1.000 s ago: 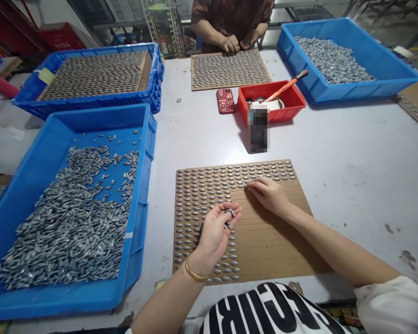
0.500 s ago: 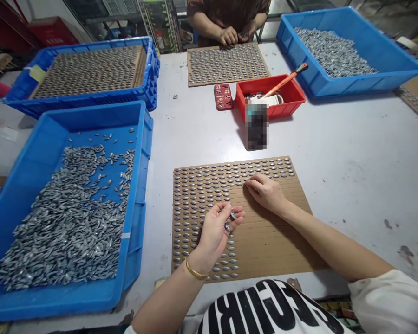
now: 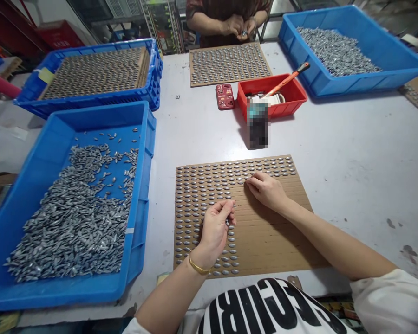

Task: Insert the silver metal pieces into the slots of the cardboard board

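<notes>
A cardboard sheet lies on the table before me, with rows of small silver spindle-shaped metal pieces along its left side and top. My left hand hovers over the sheet, fingers curled round loose metal pieces; a bit of one shows below the fingertips. Thumb and fingers of my right hand are pinched together low on the cardboard, at the right end of a partial row. Whatever lies between those fingertips is hidden.
Left of the sheet stands a blue bin of loose metal pieces. Behind it, a blue crate holds filled sheets. Ahead are a red tray, a red case and a pixelated object. A co-worker's hands are above another filled sheet.
My left fingers have curled inward, covering pieces that showed on the open fingers before. My right hand stays at the same row. Across the table, the co-worker's hands have lifted off their sheet.
</notes>
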Motion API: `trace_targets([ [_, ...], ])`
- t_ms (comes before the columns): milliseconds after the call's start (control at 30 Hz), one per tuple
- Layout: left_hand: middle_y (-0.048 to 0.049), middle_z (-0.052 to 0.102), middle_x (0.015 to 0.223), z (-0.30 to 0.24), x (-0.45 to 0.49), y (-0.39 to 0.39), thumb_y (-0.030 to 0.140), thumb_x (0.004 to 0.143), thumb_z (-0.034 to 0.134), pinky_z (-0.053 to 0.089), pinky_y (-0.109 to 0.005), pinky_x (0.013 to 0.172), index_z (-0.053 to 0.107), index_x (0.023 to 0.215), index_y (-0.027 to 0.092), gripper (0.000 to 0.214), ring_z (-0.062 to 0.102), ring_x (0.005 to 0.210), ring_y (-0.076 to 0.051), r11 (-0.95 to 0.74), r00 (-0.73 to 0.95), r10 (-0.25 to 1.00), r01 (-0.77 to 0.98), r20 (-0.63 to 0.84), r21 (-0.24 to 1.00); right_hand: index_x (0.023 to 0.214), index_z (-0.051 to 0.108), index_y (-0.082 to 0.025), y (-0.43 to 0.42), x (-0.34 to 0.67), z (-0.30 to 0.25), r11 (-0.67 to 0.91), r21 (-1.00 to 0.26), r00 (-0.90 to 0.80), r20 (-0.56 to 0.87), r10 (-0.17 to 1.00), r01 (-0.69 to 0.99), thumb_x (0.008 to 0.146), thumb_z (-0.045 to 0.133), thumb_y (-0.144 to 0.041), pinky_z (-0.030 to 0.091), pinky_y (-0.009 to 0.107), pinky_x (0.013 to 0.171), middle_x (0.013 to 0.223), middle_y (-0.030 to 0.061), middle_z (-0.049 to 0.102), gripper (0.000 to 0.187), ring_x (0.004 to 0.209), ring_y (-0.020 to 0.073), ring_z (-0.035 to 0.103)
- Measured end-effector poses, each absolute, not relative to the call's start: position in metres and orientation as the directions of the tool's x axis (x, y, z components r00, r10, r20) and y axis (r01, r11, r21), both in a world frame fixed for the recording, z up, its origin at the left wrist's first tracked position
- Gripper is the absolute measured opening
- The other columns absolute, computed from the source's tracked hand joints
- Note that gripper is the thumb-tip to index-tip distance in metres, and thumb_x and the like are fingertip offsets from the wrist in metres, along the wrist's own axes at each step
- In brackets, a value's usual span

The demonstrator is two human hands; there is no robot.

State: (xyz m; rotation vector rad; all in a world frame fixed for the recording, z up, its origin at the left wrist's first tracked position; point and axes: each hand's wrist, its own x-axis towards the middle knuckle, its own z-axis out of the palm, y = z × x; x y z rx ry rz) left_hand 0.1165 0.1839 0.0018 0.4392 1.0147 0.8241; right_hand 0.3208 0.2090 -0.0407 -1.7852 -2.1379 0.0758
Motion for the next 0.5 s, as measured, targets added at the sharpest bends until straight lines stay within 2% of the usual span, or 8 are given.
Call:
trace_targets([
  [67, 0.0000, 0.057, 0.071, 0.002, 0.117, 0.184, 0.032, 0.072, 0.074, 0.042, -0.017, 0.052, 0.069, 0.088, 0.012, 0.026, 0.048, 0.060, -0.006, 0.631, 0.281, 0.775, -0.394, -0.566, 0.668, 0.093, 0.067, -0.020, 0.205, 0.322, -0.037, 0.212, -0.350, -0.124, 0.259, 0.958, 0.912, 0.093, 0.046, -0.022, 0.043, 0.027, 0.066, 0.095, 0.0075, 0.065, 0.021, 0.084, 0.0177, 0.059],
  [133, -0.0005, 0.058, 0.072, 0.002, 0.117, 0.183, 0.030, 0.072, 0.074, 0.044, -0.018, 0.055, 0.069, 0.090, 0.013, 0.026, 0.050, 0.062, -0.007, 0.637, 0.291, 0.770, -0.385, -0.568, 0.667, 0.098, 0.066, -0.020, 0.199, 0.321, -0.029, 0.215, -0.508, -0.087, 0.263, 0.961, 0.834, 0.093, 0.048, -0.025, 0.046, 0.029, 0.070, 0.099, 0.0087, 0.065, 0.020, 0.086, 0.0185, 0.060],
  [200, 0.0000, 0.058, 0.071, 0.001, 0.119, 0.183, 0.029, 0.072, 0.074, 0.044, -0.019, 0.056, 0.068, 0.089, 0.013, 0.024, 0.051, 0.061, -0.007, 0.633, 0.300, 0.774, -0.370, -0.558, 0.680, 0.099, 0.065, -0.020, 0.190, 0.316, -0.018, 0.184, -0.707, -0.072, 0.186, 0.980, 0.683, 0.092, 0.051, -0.029, 0.047, 0.028, 0.068, 0.096, 0.0071, 0.066, 0.018, 0.083, 0.0174, 0.060],
  [267, 0.0014, 0.058, 0.069, 0.000, 0.121, 0.183, 0.028, 0.072, 0.073, 0.043, -0.018, 0.056, 0.066, 0.088, 0.015, 0.022, 0.052, 0.059, -0.007, 0.615, 0.305, 0.788, -0.353, -0.535, 0.705, 0.097, 0.064, -0.021, 0.180, 0.308, -0.006, 0.107, -0.853, -0.100, 0.065, 0.993, 0.511, 0.091, 0.054, -0.032, 0.047, 0.026, 0.063, 0.088, 0.0038, 0.066, 0.016, 0.075, 0.0151, 0.060],
  [367, 0.0015, 0.061, 0.071, -0.002, 0.126, 0.181, 0.029, 0.073, 0.073, 0.042, -0.018, 0.055, 0.063, 0.090, 0.017, 0.023, 0.054, 0.057, -0.007, 0.605, 0.312, 0.795, -0.332, -0.521, 0.724, 0.094, 0.066, -0.021, 0.168, 0.296, 0.010, 0.049, -0.910, -0.160, -0.019, 0.987, 0.411, 0.089, 0.058, -0.033, 0.045, 0.024, 0.059, 0.081, 0.0018, 0.065, 0.015, 0.069, 0.0129, 0.058],
  [500, -0.0032, 0.066, 0.080, -0.002, 0.133, 0.178, 0.025, 0.073, 0.072, 0.047, -0.020, 0.063, 0.065, 0.093, 0.015, 0.023, 0.059, 0.067, -0.009, 0.621, 0.349, 0.780, -0.319, -0.520, 0.716, 0.097, 0.068, -0.021, 0.160, 0.291, 0.016, 0.078, -0.901, -0.181, 0.000, 0.983, 0.427, 0.089, 0.059, -0.033, 0.045, 0.024, 0.061, 0.083, 0.0036, 0.066, 0.018, 0.071, 0.0129, 0.058],
])
